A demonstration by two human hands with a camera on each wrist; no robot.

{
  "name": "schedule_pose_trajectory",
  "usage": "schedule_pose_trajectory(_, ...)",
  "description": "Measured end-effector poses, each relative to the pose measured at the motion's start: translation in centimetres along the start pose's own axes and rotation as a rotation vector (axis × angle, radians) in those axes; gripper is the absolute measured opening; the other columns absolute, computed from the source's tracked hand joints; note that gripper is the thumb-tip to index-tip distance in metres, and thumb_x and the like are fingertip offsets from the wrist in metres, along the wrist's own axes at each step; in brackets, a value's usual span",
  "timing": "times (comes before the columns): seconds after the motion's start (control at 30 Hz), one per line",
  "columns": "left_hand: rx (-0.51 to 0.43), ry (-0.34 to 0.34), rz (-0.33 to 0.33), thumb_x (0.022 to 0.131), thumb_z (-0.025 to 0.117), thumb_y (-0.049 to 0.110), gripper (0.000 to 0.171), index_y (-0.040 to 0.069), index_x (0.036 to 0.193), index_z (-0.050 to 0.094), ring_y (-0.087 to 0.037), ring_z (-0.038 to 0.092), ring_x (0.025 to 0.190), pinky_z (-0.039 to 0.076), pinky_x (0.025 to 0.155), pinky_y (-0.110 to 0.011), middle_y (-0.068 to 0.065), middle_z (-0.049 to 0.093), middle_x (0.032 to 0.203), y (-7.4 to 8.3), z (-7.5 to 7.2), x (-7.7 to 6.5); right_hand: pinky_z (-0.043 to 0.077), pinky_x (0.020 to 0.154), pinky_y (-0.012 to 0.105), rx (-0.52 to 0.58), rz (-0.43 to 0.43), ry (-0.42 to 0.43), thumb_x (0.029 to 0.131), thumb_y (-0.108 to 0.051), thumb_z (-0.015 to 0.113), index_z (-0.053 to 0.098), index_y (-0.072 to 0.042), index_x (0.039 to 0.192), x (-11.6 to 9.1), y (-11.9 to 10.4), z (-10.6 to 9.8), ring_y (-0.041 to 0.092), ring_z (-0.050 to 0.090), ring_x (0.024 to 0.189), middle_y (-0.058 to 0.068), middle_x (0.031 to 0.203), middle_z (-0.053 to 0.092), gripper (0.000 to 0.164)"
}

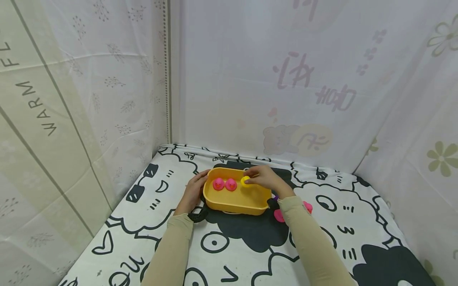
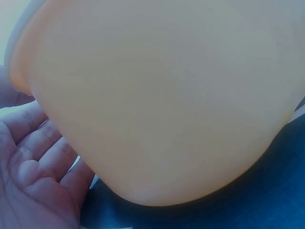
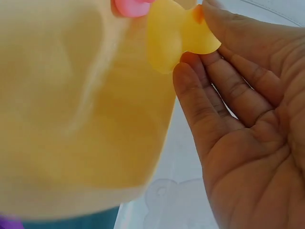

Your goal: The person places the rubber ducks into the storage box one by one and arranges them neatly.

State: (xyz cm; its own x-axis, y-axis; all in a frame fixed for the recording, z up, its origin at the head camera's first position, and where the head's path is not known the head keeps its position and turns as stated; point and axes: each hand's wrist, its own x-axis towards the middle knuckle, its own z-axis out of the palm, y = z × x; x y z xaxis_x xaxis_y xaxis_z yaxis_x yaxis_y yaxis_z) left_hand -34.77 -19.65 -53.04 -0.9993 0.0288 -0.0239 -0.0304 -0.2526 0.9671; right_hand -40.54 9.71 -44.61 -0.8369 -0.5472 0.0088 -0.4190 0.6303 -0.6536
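Note:
A yellow tray (image 1: 234, 200) sits in front of me. Two pink rubber ducks (image 1: 218, 184) stand side by side in its left half. My left hand (image 1: 194, 192) rests against the tray's left side, its fingers (image 2: 40, 138) loosely extended along the outer wall. The fingertips are partly hidden behind the tray in the left wrist view. With thumb and fingertips, my right hand (image 1: 266, 179) pinches a small yellow rubber duck (image 3: 167, 36) over the tray, to the right of the pink pair.
More pink toys (image 1: 279, 215) lie right of the tray, partly hidden by my right forearm. Something purple (image 1: 276, 197) shows at the tray's right edge. A cartoon-printed cloth (image 1: 214, 241) covers the table, and printed curtains (image 1: 229, 79) hang around it.

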Motion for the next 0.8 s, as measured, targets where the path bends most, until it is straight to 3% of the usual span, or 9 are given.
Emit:
schedule_pose_trajectory(0.27, 0.011, 0.023, -0.013, 0.106, 0.051, 0.030, 0.041, 0.018, 0.145, 0.054, -0.024, 0.049, 0.135, 0.039, 0.114, -0.039, -0.005, 0.050, 0.148, -0.1, 0.1, 0.0, 0.054, 0.096, 0.039, -0.032, 0.025, -0.103, 0.088, -0.025, 0.079, 0.074, -0.009, 0.121, 1.1, -0.2, 0.8, 0.019, 0.065, 0.102, -0.002, 0.111, 0.072, 0.036)
schedule_pose_trajectory(0.8, 0.014, 0.040, -0.024, 0.104, 0.052, 0.031, 0.041, 0.020, 0.144, 0.055, -0.024, 0.050, 0.133, 0.040, 0.113, -0.038, -0.003, 0.051, 0.147, 0.1, 0.2, -0.1, 0.055, 0.095, 0.037, -0.092, 0.056, -0.160, 0.085, -0.017, 0.081, 0.075, -0.013, 0.111, 1.9, 0.1, 1.5, 0.018, 0.064, 0.097, -0.002, 0.103, 0.072, 0.027)
